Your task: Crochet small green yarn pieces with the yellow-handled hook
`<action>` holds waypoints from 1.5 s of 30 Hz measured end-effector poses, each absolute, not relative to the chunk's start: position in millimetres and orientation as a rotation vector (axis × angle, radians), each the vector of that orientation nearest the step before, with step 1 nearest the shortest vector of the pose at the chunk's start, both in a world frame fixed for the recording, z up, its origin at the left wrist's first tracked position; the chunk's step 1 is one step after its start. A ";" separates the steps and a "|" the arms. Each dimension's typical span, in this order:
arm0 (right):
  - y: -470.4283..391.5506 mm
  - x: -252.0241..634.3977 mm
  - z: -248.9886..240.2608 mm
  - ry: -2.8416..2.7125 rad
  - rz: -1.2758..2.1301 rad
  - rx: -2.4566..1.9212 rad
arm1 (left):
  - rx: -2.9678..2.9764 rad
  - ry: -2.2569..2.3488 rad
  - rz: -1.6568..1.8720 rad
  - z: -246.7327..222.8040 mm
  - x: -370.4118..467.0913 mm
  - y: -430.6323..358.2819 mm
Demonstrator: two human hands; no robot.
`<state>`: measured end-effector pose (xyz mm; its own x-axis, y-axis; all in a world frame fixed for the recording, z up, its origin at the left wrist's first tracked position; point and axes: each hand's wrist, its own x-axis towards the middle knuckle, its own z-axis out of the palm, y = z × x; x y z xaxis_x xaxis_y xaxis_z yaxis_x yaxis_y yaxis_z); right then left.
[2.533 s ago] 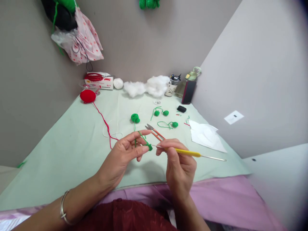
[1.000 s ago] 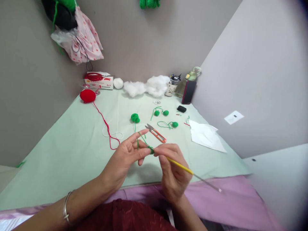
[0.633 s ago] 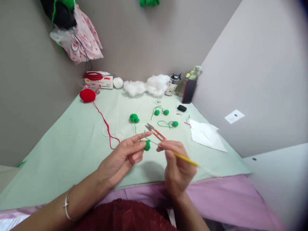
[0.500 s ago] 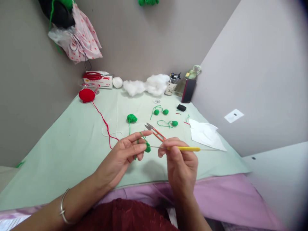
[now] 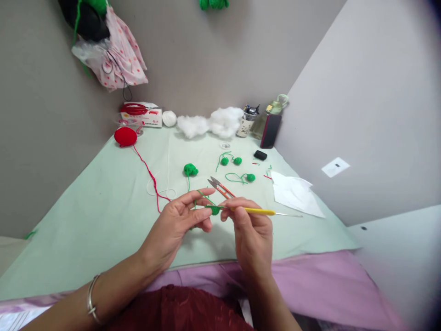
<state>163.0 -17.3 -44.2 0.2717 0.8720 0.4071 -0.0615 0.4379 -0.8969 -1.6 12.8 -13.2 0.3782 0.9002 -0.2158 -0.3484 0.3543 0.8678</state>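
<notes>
My left hand [image 5: 188, 214] pinches a small green crochet piece [image 5: 215, 210] between thumb and fingers, with green yarn running over the raised index finger. That yarn leads back to a small green ball [image 5: 190, 170] on the table. In my right hand [image 5: 251, 225] is a crochet hook [image 5: 260, 211] with a yellow handle, gripped like a pen. Its thin metal shaft meets the green piece; the hook's tip is hidden in the stitches. Orange-handled thread snips [image 5: 220, 187] lie just beyond the hands, partly covered by my right fingers.
Red yarn [image 5: 125, 137] trails from the left. Several green crocheted balls [image 5: 251, 177] lie behind the snips. White stuffing [image 5: 225, 122], a pen cup [image 5: 244, 125], a phone [image 5: 271, 131] and a bottle [image 5: 274, 105] line the back. White paper [image 5: 296, 193] rests at right.
My right hand has moved left, closer to my left hand, bringing the hook further across the green piece. The hook now tilts slightly downward to the right.
</notes>
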 end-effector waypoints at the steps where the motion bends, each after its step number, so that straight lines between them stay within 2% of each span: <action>1: -17.1 162.6 -43.7 -1.091 0.782 -0.907 | 0.821 0.791 0.929 -12.5 -1.3 12.7; 12: -18.5 163.3 -34.8 -1.077 0.839 -0.833 | 0.926 0.754 0.929 -10.1 -0.4 11.0; 25: -28.7 161.4 -35.6 -1.500 0.198 -0.929 | 1.182 0.779 0.989 -16.8 -4.9 10.5; 28: -27.7 160.9 -35.6 -1.416 0.231 -0.929 | 1.156 0.774 0.993 -16.3 -5.3 10.7; 35: -24.5 162.6 -33.4 -1.224 0.628 -0.824 | 1.134 0.749 0.978 -18.0 -7.1 12.0; 45: -31.5 165.3 -28.5 -1.565 0.233 -0.904 | 1.153 0.806 1.027 -17.3 -3.9 12.2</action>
